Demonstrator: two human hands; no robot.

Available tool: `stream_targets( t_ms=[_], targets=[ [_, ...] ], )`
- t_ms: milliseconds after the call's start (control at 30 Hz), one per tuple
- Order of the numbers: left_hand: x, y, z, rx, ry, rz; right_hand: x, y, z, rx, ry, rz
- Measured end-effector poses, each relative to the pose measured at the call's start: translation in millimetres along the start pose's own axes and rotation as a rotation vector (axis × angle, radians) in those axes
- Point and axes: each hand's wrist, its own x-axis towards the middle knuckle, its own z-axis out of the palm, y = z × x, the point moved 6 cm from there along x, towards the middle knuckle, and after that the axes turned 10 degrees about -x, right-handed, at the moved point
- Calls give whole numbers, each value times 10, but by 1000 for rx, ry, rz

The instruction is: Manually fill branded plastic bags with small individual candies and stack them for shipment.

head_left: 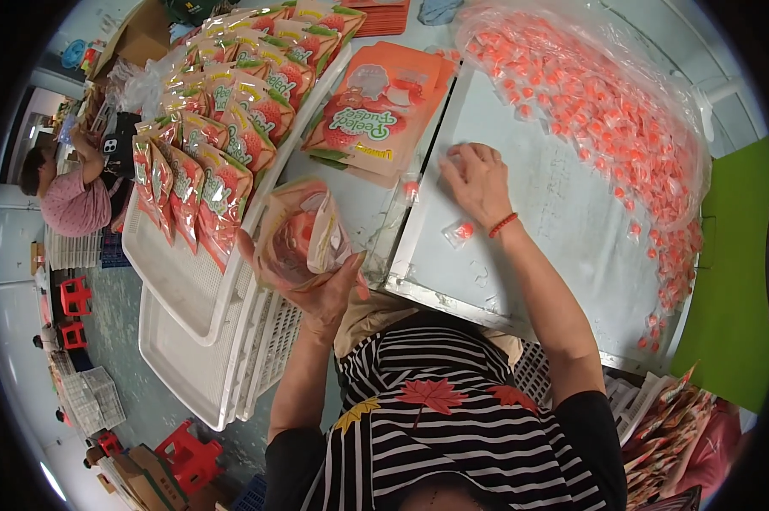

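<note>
"Head view: what is the right hand point(482, 187) over?"

"A pale worktop point(521, 272) with a raised metal edge. Its fingers are half curled, palm down; I cannot tell if they pinch anything."

"And around those fingers?"

"One wrapped candy point(463, 231) lies just below them, nearer the body. To their right, a heap of wrapped candies point(606, 119) spreads on clear plastic. Left of them lie flat pouches point(376, 111), stacked."

"The room?"

"Well beyond the left fingers are a grey-green floor point(129, 332), red stools point(189, 456) and a co-worker in pink point(78, 200). Far right of the right fingers stands a green panel point(729, 281)."

"What does the left hand point(323, 300) have?"

"An open pouch point(284, 234), cupped from below, a finger and the thumb on opposite sides. It's peach-toned, its mouth gaping upward, with orange-red showing inside. Whether that's candy or print, I can't say."

"Beyond those fingers?"

"Plump, glossy filled pouches point(248, 111), red and green, rowed on a white perforated tray point(172, 285)."
</note>
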Motion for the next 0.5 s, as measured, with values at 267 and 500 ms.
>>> stream_targets(
  t_ms=[267, 500],
  targets=[
    [-21, -9, 89, -39, -22, -64, -287, -692, 193, -318, 45, -116],
    [-8, 2, 77, -59, -22, -93, -480, -373, 21, -229, -51, -311]
  ],
)
